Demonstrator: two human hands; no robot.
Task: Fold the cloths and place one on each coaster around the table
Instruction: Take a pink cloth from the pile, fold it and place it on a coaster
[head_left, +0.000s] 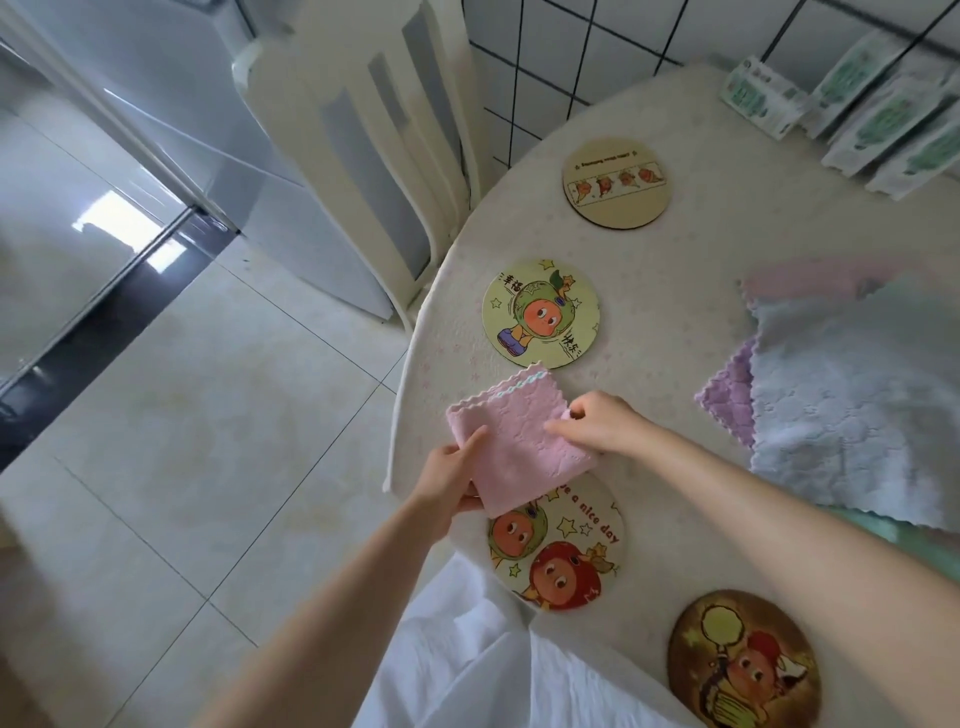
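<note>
- Fabric first: the pink cloth (514, 441) is folded into a small square at the near table (675, 270) edge. It sits between the green-helmet coaster (541, 314) and the "nice day" coaster (558, 545), and its lower corner overlaps the latter.
- The left hand (449, 475) pinches the cloth's near-left corner, thumb on top and fingers beneath, probably to keep the layers from sliding apart.
- The right hand (597, 421) grips the right edge with curled fingers and one finger stretched across the top, apparently to square the fold.
- Whether the cloth rests on the table or is carried just above it cannot be told.
- All four coasters in view, including the tan coaster (615, 183) and the brown coaster (744, 660), have no cloth on them, so placing seems not yet begun.
- The cloth pile (857, 405) lies unfolded to the right, within reach for the later rounds.
</note>
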